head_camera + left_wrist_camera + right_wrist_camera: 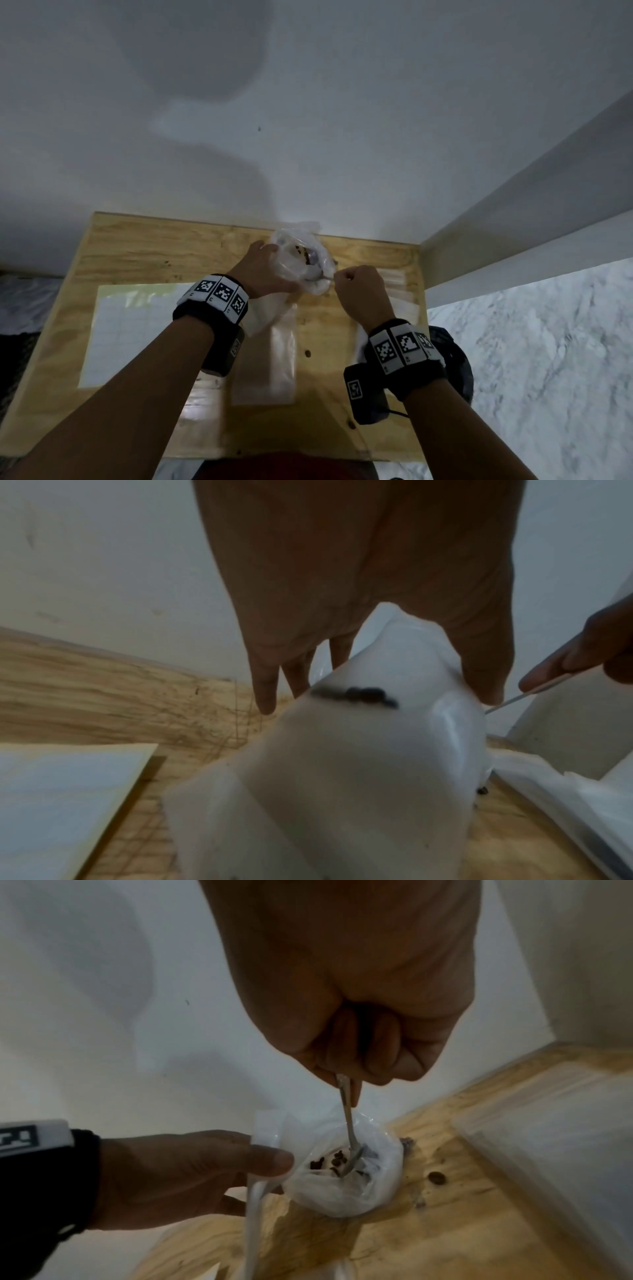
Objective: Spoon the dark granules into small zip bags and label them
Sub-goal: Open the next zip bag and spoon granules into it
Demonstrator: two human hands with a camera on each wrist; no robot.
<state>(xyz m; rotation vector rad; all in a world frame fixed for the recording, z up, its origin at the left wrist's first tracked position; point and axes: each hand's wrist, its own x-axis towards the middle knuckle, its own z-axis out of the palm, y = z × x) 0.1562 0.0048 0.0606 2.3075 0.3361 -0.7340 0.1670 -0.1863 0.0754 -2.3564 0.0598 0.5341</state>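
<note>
A plywood board (144, 260) (knotty, pale) meets a white wall (342, 102); marbled grey floor (531, 342) right.

Dark brown granules (337, 1161) sit in a clear whitish bag (346, 1191) on pale wood-grain board (144, 253).

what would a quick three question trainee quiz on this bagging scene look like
1. True or false: the right hand grips the spoon with its bowl down inside the open plastic bag.
2. What is the left hand doing?
A. resting flat on the paper sheet
B. holding the edge of a bag beside the open bag
C. lifting the spoon
3. Fill in: a stray dark granule lies on the wooden ____ beside the bag.

Key:
1. True. The spoon's handle runs from the curled fingers down among the dark granules.
2. B.
3. board.
</note>
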